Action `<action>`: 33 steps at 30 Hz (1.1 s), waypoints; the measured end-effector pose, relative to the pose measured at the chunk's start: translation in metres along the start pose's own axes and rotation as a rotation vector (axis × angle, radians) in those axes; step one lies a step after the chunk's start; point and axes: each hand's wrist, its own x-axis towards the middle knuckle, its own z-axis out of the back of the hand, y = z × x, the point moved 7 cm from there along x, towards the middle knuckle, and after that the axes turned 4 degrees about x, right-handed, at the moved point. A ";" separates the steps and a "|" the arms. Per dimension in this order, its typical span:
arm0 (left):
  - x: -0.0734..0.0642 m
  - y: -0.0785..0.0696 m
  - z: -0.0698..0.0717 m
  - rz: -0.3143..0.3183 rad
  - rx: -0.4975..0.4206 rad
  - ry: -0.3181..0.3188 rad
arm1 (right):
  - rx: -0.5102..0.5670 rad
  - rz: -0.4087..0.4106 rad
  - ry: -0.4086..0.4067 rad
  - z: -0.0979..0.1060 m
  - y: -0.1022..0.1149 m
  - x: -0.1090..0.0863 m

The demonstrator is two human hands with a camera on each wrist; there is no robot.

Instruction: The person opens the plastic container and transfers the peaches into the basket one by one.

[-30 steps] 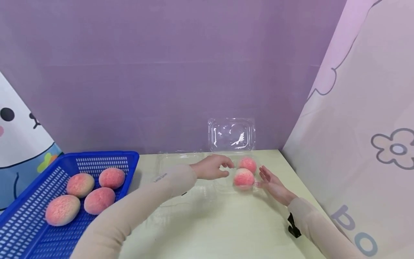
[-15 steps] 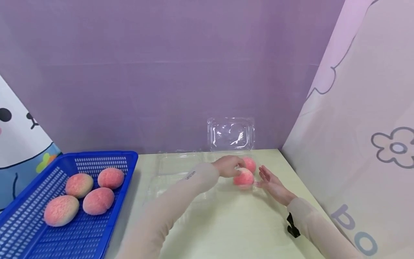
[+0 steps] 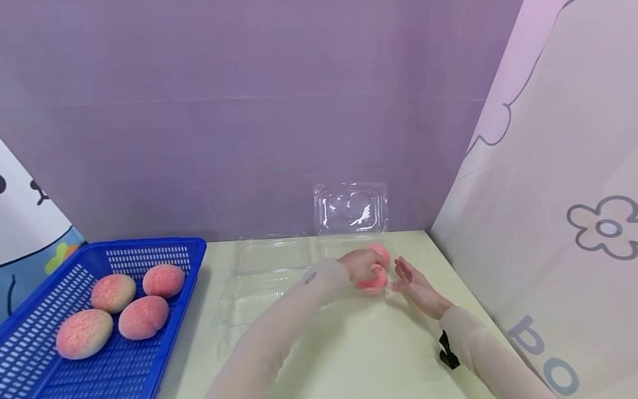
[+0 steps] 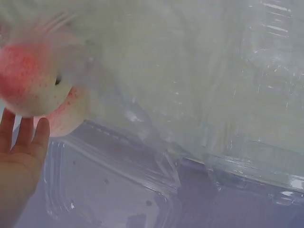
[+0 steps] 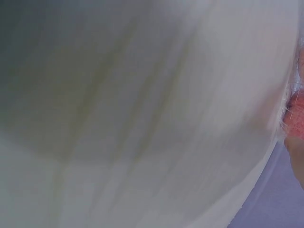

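Note:
Two pink and cream peaches sit in a clear plastic clamshell at the table's back right, its lid (image 3: 351, 208) raised against the wall. With its fingers bent over the nearer peach (image 3: 375, 281), my left hand (image 3: 363, 265) grips it. Behind lies the farther peach (image 3: 381, 254), partly covered by that hand. In the left wrist view, fingertips (image 4: 42, 128) meet the lower side of the peach (image 4: 28, 80). My right hand (image 3: 418, 289) is beside the clamshell's right side, fingers extended. The right wrist view catches only a bit of pink peach (image 5: 295, 116) at its edge.
A blue plastic basket (image 3: 144, 242) with several peaches (image 3: 144, 317) stands at the left. Further clear plastic containers (image 3: 271, 257) lie on the pale table (image 3: 349, 354) between basket and clamshell. A purple wall (image 3: 249, 138) rises behind, and a printed panel (image 3: 538, 210) borders the right.
My left hand has moved right from beside the clamshell onto the nearer peach, and its fingers have bent around it. The right hand has stayed beside the clamshell.

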 end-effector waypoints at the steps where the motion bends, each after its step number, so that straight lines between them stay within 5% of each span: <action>1: 0.000 -0.001 -0.001 -0.003 0.030 0.002 | 0.000 0.001 0.000 0.000 0.000 0.000; 5: 0.003 -0.001 -0.006 -0.013 0.143 0.002 | -0.005 -0.003 0.006 -0.001 0.001 0.002; 21: 0.002 0.009 -0.012 0.015 0.115 0.032 | 0.000 -0.023 -0.019 0.001 -0.003 0.003; 33: -0.001 0.029 -0.017 0.094 0.093 0.035 | -0.030 -0.009 -0.011 -0.001 -0.003 0.001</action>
